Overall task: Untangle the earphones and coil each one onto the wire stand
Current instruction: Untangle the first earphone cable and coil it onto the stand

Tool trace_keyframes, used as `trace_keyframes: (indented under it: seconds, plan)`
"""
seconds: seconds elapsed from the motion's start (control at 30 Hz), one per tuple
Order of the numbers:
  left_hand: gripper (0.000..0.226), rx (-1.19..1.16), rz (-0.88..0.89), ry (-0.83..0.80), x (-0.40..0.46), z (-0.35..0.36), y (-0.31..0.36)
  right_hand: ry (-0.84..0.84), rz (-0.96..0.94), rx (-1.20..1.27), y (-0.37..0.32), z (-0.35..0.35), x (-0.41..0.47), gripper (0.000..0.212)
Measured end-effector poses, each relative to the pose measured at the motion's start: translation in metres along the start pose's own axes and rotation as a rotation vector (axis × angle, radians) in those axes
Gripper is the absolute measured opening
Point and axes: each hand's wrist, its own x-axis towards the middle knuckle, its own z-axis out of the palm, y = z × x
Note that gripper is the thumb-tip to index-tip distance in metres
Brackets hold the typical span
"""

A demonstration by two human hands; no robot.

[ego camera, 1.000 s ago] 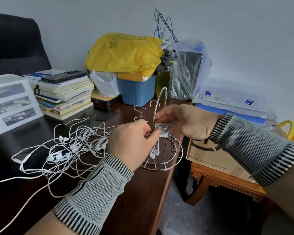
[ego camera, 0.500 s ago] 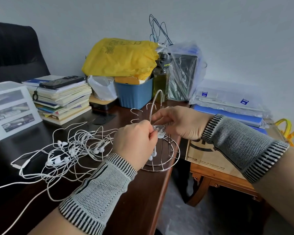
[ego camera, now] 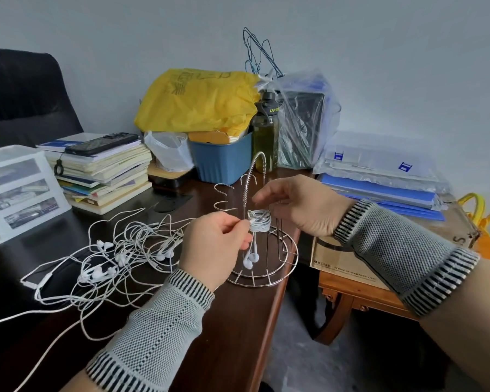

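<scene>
Nearest me, my left hand (ego camera: pixel 217 244) pinches the end of a white cord at the coil (ego camera: pixel 259 220), thumb and forefinger closed on it. The coil is wound round a hook of the stand (ego camera: pixel 262 250), with two earbuds (ego camera: pixel 251 260) hanging below it over the round wire base. The stand sits at the near right edge of the desk (ego camera: pixel 232 321). My right hand (ego camera: pixel 300 206) hovers just right of the coil, fingers loosely curled; I cannot tell if any fingertip touches the wire. Left of the stand the tangle (ego camera: pixel 119 250) of remaining earphones lies spread on the desk, cords trailing off toward the near left. Farther back stand a stack of books (ego camera: pixel 102 174) with a phone (ego camera: pixel 101 142) on top, a blue bin (ego camera: pixel 221 159) under a yellow bag (ego camera: pixel 198 100), and a bottle (ego camera: pixel 266 137).
</scene>
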Motion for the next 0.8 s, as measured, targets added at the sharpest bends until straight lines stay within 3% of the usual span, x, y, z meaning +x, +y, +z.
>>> trace_keyframes:
  seconds: [0.1,0.17,0.23,0.33,0.5,0.67,0.8]
  plan:
    - [0.011,-0.119,-0.073,0.023,0.001,0.001,-0.001,0.275,-0.025,-0.03,0.004,0.009,-0.013,0.023]
    - [0.012,-0.103,-0.079,0.052,0.003,0.0,-0.004,0.549,0.006,0.028,0.009,0.016,-0.023,0.014]
    - [0.018,-0.034,-0.071,0.07,0.002,-0.002,-0.006,0.7,0.082,0.087,0.013,0.023,-0.031,0.012]
    - [0.032,0.048,-0.087,0.04,0.001,-0.004,-0.005,0.616,0.251,0.21,0.022,0.04,-0.031,0.03]
    - [0.048,-0.04,-0.258,-0.11,0.008,-0.004,0.006,0.397,0.504,0.569,0.022,0.056,-0.022,0.056]
    - [0.057,-0.147,-0.397,-0.207,0.018,-0.003,0.011,0.321,0.588,0.762,0.018,0.058,-0.011,0.064]
    - [0.057,-0.088,-0.316,-0.216,0.019,-0.004,0.012,0.324,0.593,0.858,0.018,0.054,-0.011,0.053]
